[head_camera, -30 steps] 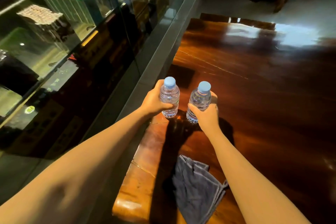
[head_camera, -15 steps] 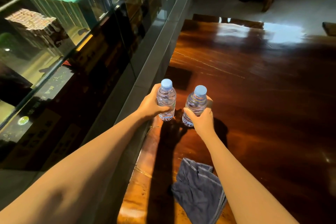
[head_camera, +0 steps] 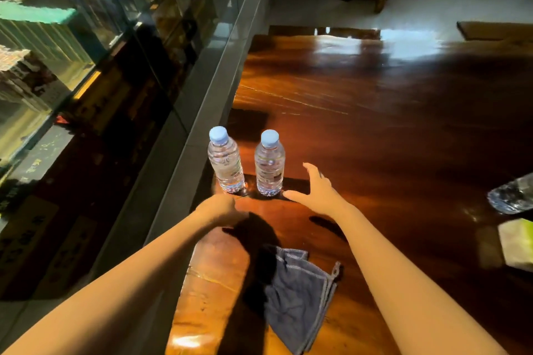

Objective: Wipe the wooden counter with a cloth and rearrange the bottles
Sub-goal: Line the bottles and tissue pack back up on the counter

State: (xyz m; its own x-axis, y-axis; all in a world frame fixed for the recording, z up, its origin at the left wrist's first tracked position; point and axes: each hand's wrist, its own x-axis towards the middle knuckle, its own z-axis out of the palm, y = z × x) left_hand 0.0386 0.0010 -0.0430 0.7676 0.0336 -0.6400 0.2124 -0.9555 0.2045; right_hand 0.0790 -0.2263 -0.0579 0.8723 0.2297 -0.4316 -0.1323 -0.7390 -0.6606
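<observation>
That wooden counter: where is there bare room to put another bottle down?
The wooden counter is widest open beyond the two upright bottles, up to the bright reflection. Another bare strip lies between the right hand and the lying bottle. It is crowded near the front edge: grey cloth, both forearms, left hand.

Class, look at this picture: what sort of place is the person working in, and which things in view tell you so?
Probably a shop. A glass display case full of stacked boxed goods runs along a polished wooden counter, where two water bottles stand by a grey cloth.
</observation>
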